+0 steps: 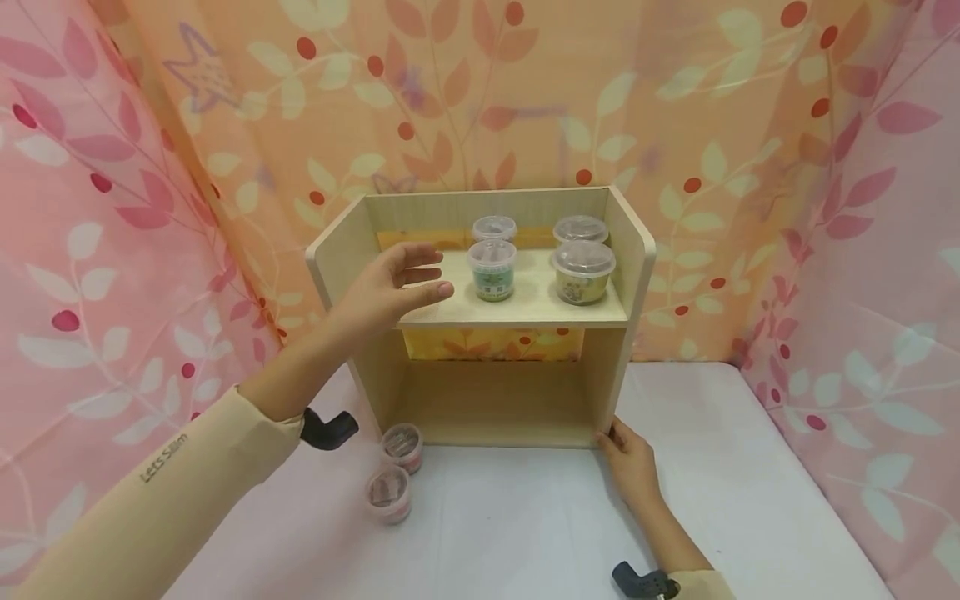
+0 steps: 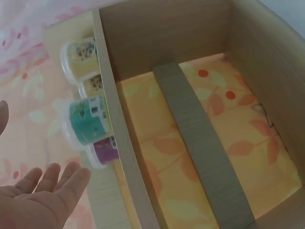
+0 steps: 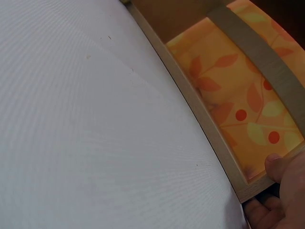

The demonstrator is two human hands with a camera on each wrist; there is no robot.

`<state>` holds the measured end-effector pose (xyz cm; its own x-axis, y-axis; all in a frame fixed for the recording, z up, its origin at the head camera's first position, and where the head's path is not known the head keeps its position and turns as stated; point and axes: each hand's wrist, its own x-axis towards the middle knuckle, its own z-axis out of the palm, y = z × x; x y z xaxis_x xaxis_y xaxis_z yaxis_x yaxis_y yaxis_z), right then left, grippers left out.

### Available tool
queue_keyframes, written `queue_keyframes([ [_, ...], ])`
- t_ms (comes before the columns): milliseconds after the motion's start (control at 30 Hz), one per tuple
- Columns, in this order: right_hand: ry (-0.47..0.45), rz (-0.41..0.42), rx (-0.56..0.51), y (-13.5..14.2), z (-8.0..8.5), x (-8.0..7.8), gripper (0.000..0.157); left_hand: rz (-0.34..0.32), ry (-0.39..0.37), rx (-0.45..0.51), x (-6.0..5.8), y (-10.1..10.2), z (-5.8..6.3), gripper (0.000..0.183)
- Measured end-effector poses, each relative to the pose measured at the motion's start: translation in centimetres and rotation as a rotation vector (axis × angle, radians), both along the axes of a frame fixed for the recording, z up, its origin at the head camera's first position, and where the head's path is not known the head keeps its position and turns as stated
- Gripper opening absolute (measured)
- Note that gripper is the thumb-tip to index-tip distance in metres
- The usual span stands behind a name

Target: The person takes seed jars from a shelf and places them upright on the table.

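A small two-level wooden shelf stands against the curtain. My left hand is held at the upper level with fingers extended and thumb apart, holding nothing. Just right of it sits a lidded tub with a teal label; a purple tub stands behind that one. Farther right is a yellow bowl-shaped tub with a clear lid, another similar tub behind it. At the lower right front corner, my right hand grips the shelf's side panel, thumb inside and fingers outside.
Two pinkish lidded tubs, one nearer and one farther, sit on the white tabletop by the shelf's lower left corner. Floral curtains enclose the back and both sides.
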<state>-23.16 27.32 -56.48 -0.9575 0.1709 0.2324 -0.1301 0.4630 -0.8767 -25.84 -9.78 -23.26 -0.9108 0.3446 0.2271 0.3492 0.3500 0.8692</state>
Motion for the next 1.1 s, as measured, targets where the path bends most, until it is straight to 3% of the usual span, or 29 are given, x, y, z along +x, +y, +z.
queue_keyframes([
  [300,0.018,-0.023,0.070,0.6,0.0,0.1,0.051,0.045,-0.013,-0.089,-3.0,1.9,0.9,0.088],
  [667,0.032,-0.015,0.063,0.1,-0.1,0.0,0.051,0.004,-0.062,-0.011,-5.5,3.8,-0.9,0.095],
  [867,0.018,-0.019,0.048,0.0,-0.2,-0.1,0.051,0.010,-0.092,0.067,-6.2,4.8,-1.9,0.089],
  [1100,0.001,-0.020,0.027,0.1,-0.1,-0.2,0.052,0.025,-0.094,0.077,-6.4,5.6,-1.8,0.089],
])
